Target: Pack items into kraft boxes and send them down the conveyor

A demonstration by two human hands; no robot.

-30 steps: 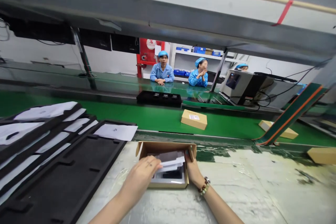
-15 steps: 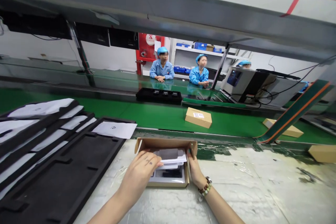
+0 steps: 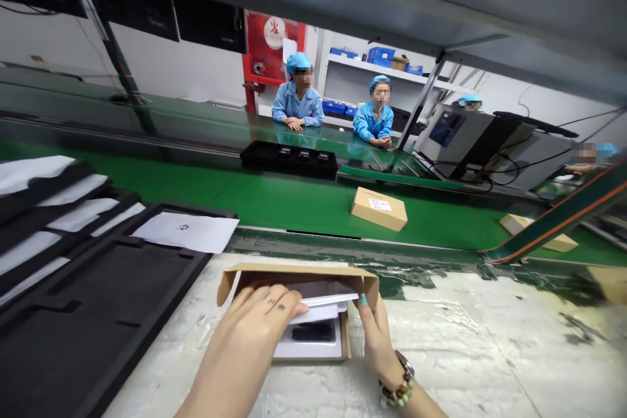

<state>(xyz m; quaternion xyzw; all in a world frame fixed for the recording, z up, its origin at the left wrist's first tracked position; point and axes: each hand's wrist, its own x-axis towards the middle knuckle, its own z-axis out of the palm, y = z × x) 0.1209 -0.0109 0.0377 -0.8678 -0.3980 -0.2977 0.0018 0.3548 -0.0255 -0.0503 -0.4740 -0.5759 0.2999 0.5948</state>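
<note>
An open cardboard box (image 3: pixel 345 339) sits on the worktop in front of me. My left hand (image 3: pixel 262 317) reaches in from the left, its fingers closed on white papers, perhaps a booklet (image 3: pixel 330 301), held slanted over the box. Some of its fingertips are hidden inside. Below the papers lies a white tray (image 3: pixel 294 349) with a dark item (image 3: pixel 313 332) in it. At the box's right corner, my right hand (image 3: pixel 376 333) grips the raised lid side, the thumb in front near the papers' edge and the other fingers behind.
Black foam trays (image 3: pixel 122 300) with white sheets are stacked at left, a white bag (image 3: pixel 186 230) on the nearest. Closed cardboard boxes (image 3: pixel 379 208) lie on the green conveyor (image 3: pixel 294 202). Several co-workers in blue caps sit beyond it. A slanted green post (image 3: pixel 553 212) stands at right.
The view has shifted, with the box now closer. Its lid leans further forward over the contents. My right thumb has come round to the front of the lid side; my left hand still holds the papers.
</note>
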